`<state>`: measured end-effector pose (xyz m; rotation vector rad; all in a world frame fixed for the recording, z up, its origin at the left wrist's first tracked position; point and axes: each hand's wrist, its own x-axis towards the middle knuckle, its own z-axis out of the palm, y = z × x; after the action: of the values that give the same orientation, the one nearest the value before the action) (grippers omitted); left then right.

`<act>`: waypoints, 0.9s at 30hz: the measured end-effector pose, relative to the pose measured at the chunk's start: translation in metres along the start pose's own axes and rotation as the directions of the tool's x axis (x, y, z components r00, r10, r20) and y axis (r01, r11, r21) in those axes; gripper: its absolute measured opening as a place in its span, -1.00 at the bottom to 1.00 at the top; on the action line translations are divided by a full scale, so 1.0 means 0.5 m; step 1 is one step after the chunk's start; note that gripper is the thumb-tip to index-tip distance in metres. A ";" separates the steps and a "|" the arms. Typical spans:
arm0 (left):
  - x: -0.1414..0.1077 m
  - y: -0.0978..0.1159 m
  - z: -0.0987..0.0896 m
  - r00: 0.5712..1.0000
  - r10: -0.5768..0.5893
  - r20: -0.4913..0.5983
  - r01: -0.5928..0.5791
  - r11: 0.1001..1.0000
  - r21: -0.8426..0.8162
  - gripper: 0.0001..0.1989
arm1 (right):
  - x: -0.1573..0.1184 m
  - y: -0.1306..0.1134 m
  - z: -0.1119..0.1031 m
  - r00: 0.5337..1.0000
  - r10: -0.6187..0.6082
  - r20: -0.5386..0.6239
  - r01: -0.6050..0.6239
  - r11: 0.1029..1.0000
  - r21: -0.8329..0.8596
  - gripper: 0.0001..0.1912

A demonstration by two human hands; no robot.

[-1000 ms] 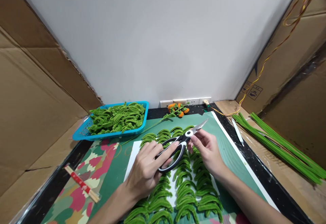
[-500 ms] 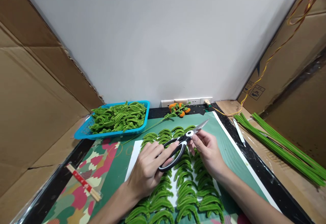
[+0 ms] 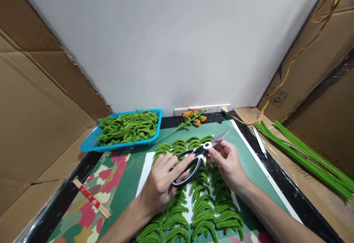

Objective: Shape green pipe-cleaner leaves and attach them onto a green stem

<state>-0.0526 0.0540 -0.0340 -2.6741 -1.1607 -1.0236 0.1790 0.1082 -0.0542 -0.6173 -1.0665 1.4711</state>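
Note:
Black-and-white scissors [image 3: 207, 146] are held above rows of curved green fuzzy pieces [image 3: 203, 206], their blades pointing up and to the right. Fingers of my left hand [image 3: 163, 178] are hooked through and around the handles. My right hand [image 3: 225, 160] is at the pivot and the base of the blades, its thumb and fingertips closed against the scissors. Whether anything small is between the right fingers cannot be made out. Beneath the green pieces lies a white sheet [image 3: 141, 178] on a green mat [image 3: 262, 180].
A blue basket [image 3: 159, 125] of green pieces stands at the back left. Behind the mat lies an orange flower stem [image 3: 197, 119]. Wrapped chopsticks [image 3: 90, 197] are at left. A white tool [image 3: 260, 142] and green stems [image 3: 306, 162] lie at right, near cardboard walls [image 3: 320, 88].
The scissors have shifted slightly right, with their blades a little farther over. My right hand has moved slightly right too; my left hand is nearly still.

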 end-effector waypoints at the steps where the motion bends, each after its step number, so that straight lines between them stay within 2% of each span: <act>1: 0.000 0.000 0.001 1.000 -0.011 0.004 0.011 1.000 -0.005 -0.51 | 0.000 0.000 -0.001 1.000 -0.011 -0.012 0.010 1.000 -0.022 -0.66; 6: -0.002 -0.002 0.003 1.000 -0.022 0.012 0.022 0.999 -0.046 -0.52 | 0.000 -0.013 0.000 0.999 -0.028 -0.039 0.023 0.994 -0.110 -0.62; 15: -0.006 -0.007 0.004 0.998 0.026 -0.054 -0.029 0.998 -0.052 -0.50 | -0.011 -0.014 0.009 0.997 -0.011 0.079 0.014 0.999 -0.035 -0.66; 22: -0.002 0.001 -0.004 0.999 0.006 -0.041 -0.007 1.000 -0.028 -0.55 | -0.003 -0.022 0.012 1.000 -0.007 0.030 0.009 0.999 -0.051 -0.56; 27: -0.001 0.000 -0.003 0.999 0.027 -0.038 -0.026 1.000 0.014 -0.55 | -0.005 -0.031 0.013 1.000 -0.015 0.012 0.016 0.997 -0.074 -0.60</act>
<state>-0.0534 0.0531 -0.0333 -2.6395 -1.1184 -1.0545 0.1816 0.1032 -0.0381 -0.6519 -1.1360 1.4285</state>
